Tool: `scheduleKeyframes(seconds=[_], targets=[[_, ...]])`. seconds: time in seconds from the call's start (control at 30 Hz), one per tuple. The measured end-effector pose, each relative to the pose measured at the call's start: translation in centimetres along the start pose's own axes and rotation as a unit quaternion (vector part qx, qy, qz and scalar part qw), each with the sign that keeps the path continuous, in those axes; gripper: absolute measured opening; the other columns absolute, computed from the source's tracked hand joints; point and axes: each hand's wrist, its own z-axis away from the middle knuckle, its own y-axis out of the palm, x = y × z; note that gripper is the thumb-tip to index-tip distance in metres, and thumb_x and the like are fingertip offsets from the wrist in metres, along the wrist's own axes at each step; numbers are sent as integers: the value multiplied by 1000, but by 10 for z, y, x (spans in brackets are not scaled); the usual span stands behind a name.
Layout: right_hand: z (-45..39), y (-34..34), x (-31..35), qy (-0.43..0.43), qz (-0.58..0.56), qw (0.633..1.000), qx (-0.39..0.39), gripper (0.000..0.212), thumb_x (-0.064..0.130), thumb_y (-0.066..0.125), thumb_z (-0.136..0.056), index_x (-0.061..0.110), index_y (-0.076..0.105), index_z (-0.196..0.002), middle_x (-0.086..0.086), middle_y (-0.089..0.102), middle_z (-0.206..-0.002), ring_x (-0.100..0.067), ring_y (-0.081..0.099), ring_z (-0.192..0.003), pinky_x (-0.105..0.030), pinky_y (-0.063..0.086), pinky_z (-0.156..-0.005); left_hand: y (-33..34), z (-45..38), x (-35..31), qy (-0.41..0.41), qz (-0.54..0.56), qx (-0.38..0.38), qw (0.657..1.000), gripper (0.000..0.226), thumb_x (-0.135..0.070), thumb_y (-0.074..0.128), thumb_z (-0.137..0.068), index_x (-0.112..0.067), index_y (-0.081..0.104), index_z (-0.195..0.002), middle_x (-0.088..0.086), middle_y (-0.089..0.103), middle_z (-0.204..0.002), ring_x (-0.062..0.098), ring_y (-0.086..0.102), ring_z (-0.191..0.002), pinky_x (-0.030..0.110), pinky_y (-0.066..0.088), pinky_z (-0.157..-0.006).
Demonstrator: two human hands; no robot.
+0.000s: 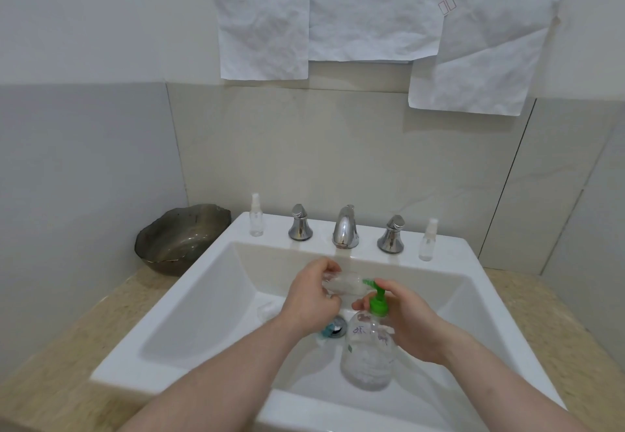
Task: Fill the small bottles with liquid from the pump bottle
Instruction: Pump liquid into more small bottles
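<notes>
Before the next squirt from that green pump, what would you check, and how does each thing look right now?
1. Small bottle gripped: ok, the left hand holds it, tipped on its side toward the pump.
2. Its mouth meets the green nozzle: cannot tell, the spot is blurred.
3. Small bottle uncapped: cannot tell.
4. Pump bottle steadied: ok, the right hand is at its neck and pump head.
5. Spills caught: ok, both bottles are over the sink.
6. More bottles waiting: ok, two spray bottles, left and right, stand capped on the sink's back ledge.
</notes>
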Motion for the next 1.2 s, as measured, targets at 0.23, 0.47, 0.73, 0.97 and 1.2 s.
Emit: scheduleKeyframes(seconds=[0.23,0.47,0.73,0.97,1.2], targets=[[4,6,-1,-12,-4,1000,-11,52,56,47,-100,20,75,-73,-5,75,-105,-24,59,-103,-38,38,-92,0,0,1,-12,-2,1,1000,46,-4,61,-72,-31,58,-108,-12,63,-109,4,62,-93,11,46,-75],[5,4,5,-10,-24,1000,1,45,48,49,-100,15,63,-72,-9,70,-105,-24,58,-96,-33,41,-74,1,0,1,-3,-4,9,1000,42,-5,62,-72,-28,58,-107,-9,63,-108,10,65,-83,12,48,-70],[5,7,2,-5,1,1000,-11,52,58,47,-100,22,73,-72,-5,76,-106,-22,60,-101,-40,34,-91,1,-1,2,-9,-15,3,1000,43,-7,62,-72,-28,58,-110,-10,63,-109,11,65,-86,25,54,-80],[3,4,4,-9,-16,1000,0,45,51,49,-100,17,64,-73,-6,73,-103,-24,56,-98,-35,38,-76,1,-1,1,-10,-10,5,1000,42,-8,62,-72,-28,58,-109,-10,63,-109,9,65,-84,23,53,-76],[1,2,2,-11,-14,1000,6,44,51,50,-99,18,66,-74,-6,74,-103,-24,56,-99,-37,38,-83,1,0,2,-13,-10,6,1000,43,-8,61,-72,-28,59,-110,-10,64,-109,11,66,-86,28,55,-80]])
